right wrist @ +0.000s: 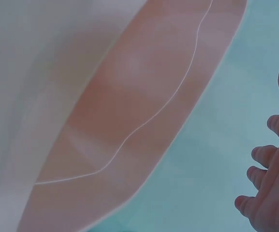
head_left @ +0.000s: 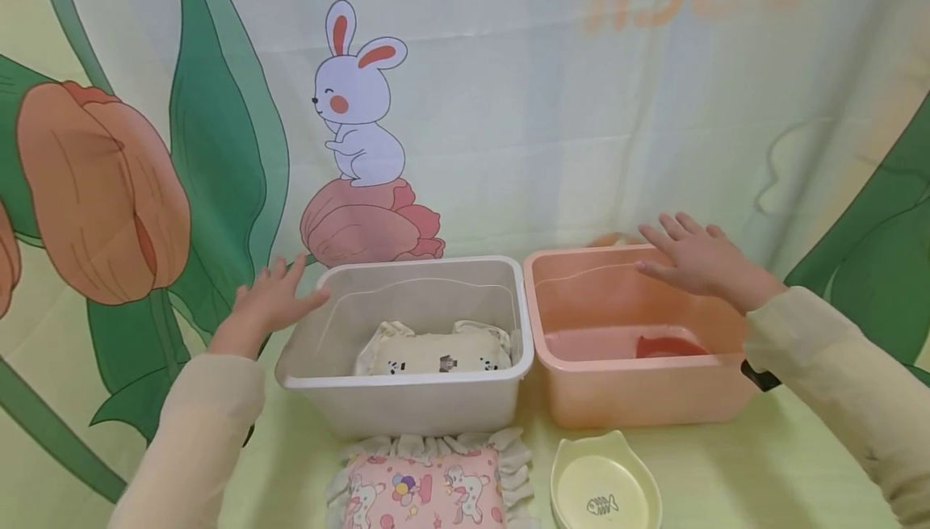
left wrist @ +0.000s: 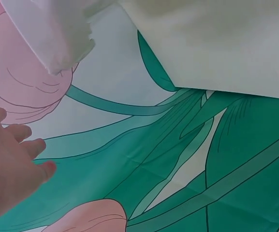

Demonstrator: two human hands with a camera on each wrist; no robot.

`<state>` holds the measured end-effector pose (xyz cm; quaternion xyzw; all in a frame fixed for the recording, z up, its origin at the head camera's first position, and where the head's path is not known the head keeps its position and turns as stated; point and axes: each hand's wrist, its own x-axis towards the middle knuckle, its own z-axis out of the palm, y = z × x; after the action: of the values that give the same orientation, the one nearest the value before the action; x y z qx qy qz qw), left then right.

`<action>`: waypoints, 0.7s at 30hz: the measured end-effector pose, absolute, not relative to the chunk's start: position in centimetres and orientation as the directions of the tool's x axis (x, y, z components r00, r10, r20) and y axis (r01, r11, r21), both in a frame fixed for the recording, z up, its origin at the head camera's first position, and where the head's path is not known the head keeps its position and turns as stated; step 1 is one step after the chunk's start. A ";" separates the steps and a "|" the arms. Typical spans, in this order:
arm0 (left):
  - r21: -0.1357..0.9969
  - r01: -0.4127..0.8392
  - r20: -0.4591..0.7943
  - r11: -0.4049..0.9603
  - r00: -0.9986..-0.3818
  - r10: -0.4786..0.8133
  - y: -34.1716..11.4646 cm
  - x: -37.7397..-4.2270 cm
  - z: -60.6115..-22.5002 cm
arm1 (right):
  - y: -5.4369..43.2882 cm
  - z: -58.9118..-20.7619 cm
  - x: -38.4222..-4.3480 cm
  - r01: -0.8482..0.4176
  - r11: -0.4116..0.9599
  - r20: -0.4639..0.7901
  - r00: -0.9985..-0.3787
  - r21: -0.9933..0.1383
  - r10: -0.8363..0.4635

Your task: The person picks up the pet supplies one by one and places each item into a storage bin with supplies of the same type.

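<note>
1. Plainly, from the head view, both your hands were raised and held nothing: the left hand [head_left: 269, 303] by the left side of the grey bin [head_left: 414, 408], the right hand [head_left: 701, 258] over the far right part of the pink bin [head_left: 647, 396]. Both sets of fingers were spread, thumbs apart. Whether either hand touched a rim, you could not tell.
2. Across that same view, the frilled pink pillow [head_left: 426, 489] lay just on the near side of the grey bin, its visible width running left to right; it was right and near of your left fingers, and your left hand looked the closer one. The yellow dish [head_left: 606, 489] sat near and left of your right fingers, closer to that hand. A cream cushion [head_left: 429, 351] lay inside the grey bin, a red piece [head_left: 672, 346] inside the pink one.
3. Through the left wrist view, your fingers stood apart before the printed cloth [left wrist: 163, 140], gripping nothing.
4. Through the right wrist view, your fingertips were loosely separated, pillow and dish both unseen.
</note>
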<state>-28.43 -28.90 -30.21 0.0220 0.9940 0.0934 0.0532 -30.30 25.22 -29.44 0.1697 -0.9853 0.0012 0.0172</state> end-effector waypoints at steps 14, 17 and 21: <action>0.194 0.150 -0.029 0.969 -0.987 0.158 -29.5 -26.5 -31.6 | 24.3 -29.4 -28.5 -0.400 0.916 0.071 -0.914 0.018 -0.400; 0.216 0.151 -0.039 0.965 -0.986 0.163 -29.5 -26.0 -31.6 | 24.3 -29.5 -28.1 -0.414 0.910 0.085 -0.906 0.035 -0.415; 0.231 0.163 -0.037 0.959 -0.984 0.176 -29.6 -25.3 -31.8 | 24.2 -29.6 -27.7 -0.424 0.904 0.092 -0.900 0.047 -0.426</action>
<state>-25.35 -29.62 -31.82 0.0856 0.9894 0.1141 0.0286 -27.74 24.24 -29.56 0.2181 -0.9745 -0.0128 0.0501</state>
